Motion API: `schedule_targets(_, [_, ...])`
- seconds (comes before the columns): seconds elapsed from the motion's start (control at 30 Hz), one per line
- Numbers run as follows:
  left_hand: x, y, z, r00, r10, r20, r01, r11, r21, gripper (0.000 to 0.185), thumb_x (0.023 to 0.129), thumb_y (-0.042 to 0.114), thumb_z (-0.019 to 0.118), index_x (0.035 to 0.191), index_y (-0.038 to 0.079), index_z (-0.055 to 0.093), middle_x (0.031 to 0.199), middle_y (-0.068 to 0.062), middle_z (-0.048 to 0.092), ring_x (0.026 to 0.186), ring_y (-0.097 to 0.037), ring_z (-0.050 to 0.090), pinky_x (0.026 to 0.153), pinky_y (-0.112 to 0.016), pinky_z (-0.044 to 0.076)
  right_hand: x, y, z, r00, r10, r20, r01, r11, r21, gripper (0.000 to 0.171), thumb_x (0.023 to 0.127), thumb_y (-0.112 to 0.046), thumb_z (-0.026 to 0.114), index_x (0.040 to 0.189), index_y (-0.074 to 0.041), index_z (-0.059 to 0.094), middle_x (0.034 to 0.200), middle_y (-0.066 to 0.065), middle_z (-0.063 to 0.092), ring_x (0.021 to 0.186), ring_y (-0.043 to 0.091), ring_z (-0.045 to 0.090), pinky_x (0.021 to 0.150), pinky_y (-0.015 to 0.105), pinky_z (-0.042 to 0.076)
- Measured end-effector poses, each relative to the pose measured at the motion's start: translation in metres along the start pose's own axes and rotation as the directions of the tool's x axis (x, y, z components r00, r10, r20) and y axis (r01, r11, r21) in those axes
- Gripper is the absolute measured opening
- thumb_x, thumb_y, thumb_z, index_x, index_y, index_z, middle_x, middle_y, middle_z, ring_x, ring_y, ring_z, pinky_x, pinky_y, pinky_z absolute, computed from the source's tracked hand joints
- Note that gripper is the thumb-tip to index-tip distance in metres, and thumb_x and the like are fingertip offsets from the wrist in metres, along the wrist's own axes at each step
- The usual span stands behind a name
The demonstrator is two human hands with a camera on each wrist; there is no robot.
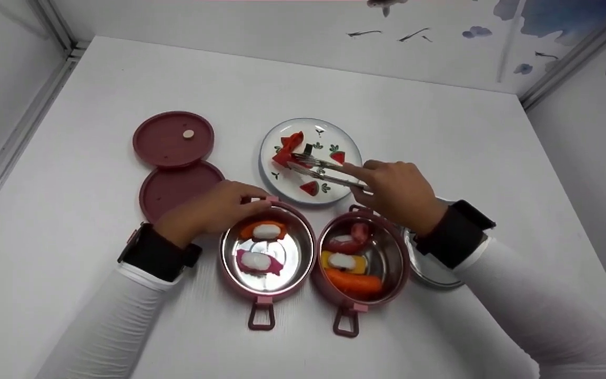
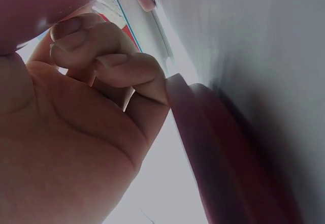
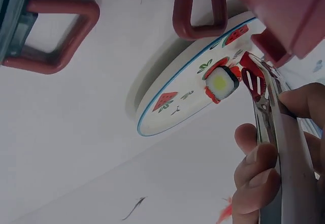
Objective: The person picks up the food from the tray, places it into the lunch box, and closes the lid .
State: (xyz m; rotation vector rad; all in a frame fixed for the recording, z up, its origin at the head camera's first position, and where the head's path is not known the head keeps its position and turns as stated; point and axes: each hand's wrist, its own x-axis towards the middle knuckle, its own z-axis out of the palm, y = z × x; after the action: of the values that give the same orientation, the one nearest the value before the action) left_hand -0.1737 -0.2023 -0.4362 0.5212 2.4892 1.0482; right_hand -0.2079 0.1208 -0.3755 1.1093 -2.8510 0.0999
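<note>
A: How will that red piece (image 1: 288, 149) on the plate (image 1: 282, 184) handle?

B: Light and probably slick, I'd judge; best pinched across its middle.

A: And the hands?

B: Nearest, the left hand (image 1: 213, 209) curls over the left pot (image 1: 303, 252)'s rim. Further out, the right hand (image 1: 400, 193) squeezes tongs (image 1: 324, 169), wrist low, tips closing on the piece.

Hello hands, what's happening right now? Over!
Left hand grips left pink steel-lined bowl. Right hand pinches metal tongs on red food piece, white strawberry-print plate. Nothing blocking.
</note>
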Motion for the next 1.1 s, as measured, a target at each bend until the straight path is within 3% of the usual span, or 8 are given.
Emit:
schedule_targets(0.2, [0.002, 0.0, 0.001, 0.999, 0.032, -0.012, -0.032, 0.999, 0.009, 0.033, 0.1, 0.056, 0.05, 0.113, 0.034, 0.072, 0.104, 0.007, 0.069, 0.104, -0.015, 0.059, 0.097, -0.037, 0.045, -0.02, 0.001, -0.003, 0.999, 0.016, -0.052, -0.011, 0.997, 0.077, 0.051, 0.085, -0.02, 0.078, 0.134, -0.022, 0.065, 0.089, 0.005, 0.072, 0.059, 0.018, 0.055, 0.054, 0.034, 0.045])
schedule_targets(0.37, [0.001, -0.001, 0.002, 1.0, 0.02, 0.003, -0.02, 1.0, 0.008, 0.034, 0.1, 0.057, 0.05, 0.116, 0.035, 0.071, 0.107, 0.007, 0.068, 0.106, -0.015, 0.059, 0.098, -0.038, 0.045, -0.04, -0.003, -0.009, 0.993, -0.002, -0.116, 0.017, 0.992, 0.123, 0.05, 0.085, -0.026, 0.081, 0.133, -0.023, 0.067, 0.089, 0.0, 0.073, 0.057, 0.011, 0.051, 0.054, 0.027, 0.042])
schedule_targets(0.57, [-0.001, -0.003, 0.001, 1.0, 0.022, -0.014, -0.022, 1.0, -0.005, 0.031, 0.101, 0.051, 0.052, 0.119, 0.034, 0.071, 0.11, 0.007, 0.069, 0.107, -0.015, 0.058, 0.098, -0.038, 0.045, -0.062, -0.01, -0.019, 0.982, -0.057, -0.178, 0.075, 0.992, 0.098, 0.047, 0.086, -0.018, 0.079, 0.132, -0.02, 0.067, 0.088, 0.001, 0.073, 0.059, 0.009, 0.054, 0.054, 0.025, 0.046])
schedule_targets(0.8, [-0.002, -0.004, 0.001, 1.0, 0.011, -0.011, -0.011, 1.0, -0.005, 0.032, 0.101, 0.052, 0.052, 0.118, 0.034, 0.071, 0.11, 0.007, 0.069, 0.106, -0.015, 0.059, 0.096, -0.037, 0.045, -0.089, -0.022, -0.024, 0.961, -0.137, -0.242, 0.161, 0.983, 0.084, 0.051, 0.079, -0.012, 0.082, 0.128, -0.018, 0.07, 0.087, 0.001, 0.074, 0.059, 0.007, 0.058, 0.053, 0.021, 0.048])
schedule_targets(1.1, [-0.001, -0.003, 0.001, 1.0, 0.015, -0.019, -0.015, 1.0, 0.006, 0.031, 0.101, 0.051, 0.052, 0.122, 0.036, 0.07, 0.115, 0.009, 0.069, 0.114, -0.014, 0.058, 0.102, -0.039, 0.044, -0.107, -0.031, -0.02, 0.986, -0.145, -0.088, 0.158, 0.972, 0.172, 0.053, 0.08, -0.014, 0.081, 0.13, -0.021, 0.068, 0.088, -0.001, 0.073, 0.061, 0.005, 0.056, 0.053, 0.018, 0.047])
